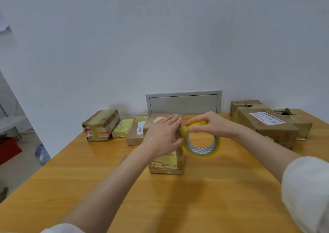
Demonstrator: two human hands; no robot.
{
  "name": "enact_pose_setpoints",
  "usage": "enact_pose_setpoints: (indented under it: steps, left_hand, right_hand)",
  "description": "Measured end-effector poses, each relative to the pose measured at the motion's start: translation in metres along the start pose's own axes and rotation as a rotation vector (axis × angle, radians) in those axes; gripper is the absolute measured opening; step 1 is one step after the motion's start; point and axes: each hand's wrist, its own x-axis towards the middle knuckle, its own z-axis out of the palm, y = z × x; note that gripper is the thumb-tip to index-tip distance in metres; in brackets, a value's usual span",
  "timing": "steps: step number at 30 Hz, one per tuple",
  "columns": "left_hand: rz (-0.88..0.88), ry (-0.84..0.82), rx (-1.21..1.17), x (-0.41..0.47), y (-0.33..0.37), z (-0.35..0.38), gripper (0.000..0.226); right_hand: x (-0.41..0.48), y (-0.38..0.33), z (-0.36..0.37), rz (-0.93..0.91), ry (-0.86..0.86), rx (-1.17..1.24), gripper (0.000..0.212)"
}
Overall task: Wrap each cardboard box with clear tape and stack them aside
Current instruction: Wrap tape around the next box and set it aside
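The tape roll (199,148) is gripped at its upper rim by the right hand (211,124), fingers and thumb curled round it. The roll is held upright, touching the right upper edge of the cardboard box (167,163). The box stands on the wooden table (124,188), directly left of the grip. The left hand (162,134) is laid flat on the box top, fingers straight, just beside the roll. Further left of the grip and toward the wall, a taped box (100,125) and flatter parcels (135,133) are placed. Well right of the grip, larger boxes (267,126) are set.
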Motion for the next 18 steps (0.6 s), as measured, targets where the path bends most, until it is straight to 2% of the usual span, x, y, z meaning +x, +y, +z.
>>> enact_pose_setpoints:
  steps: [5,9,12,15,18]
  left_hand:
    - [-0.017,-0.171,-0.146,0.014,-0.011,-0.024,0.083]
    - [-0.029,-0.378,0.022,0.044,-0.010,-0.035,0.109]
    - [-0.034,-0.493,0.022,0.056,-0.008,-0.032,0.111]
    - [-0.050,-0.410,-0.179,0.055,-0.020,-0.036,0.104]
    - [-0.138,-0.277,-0.667,0.042,-0.035,-0.036,0.095]
  right_hand:
    - [0.000,0.001,0.004,-0.009,0.008,0.008,0.019]
    - [-0.003,0.001,0.003,-0.010,0.003,0.004,0.021]
    - [-0.007,-0.001,0.003,0.012,-0.002,-0.002,0.028]
    - [-0.009,-0.009,-0.014,0.016,0.083,0.047,0.042]
    - [-0.006,-0.026,-0.043,0.011,0.218,0.202,0.052]
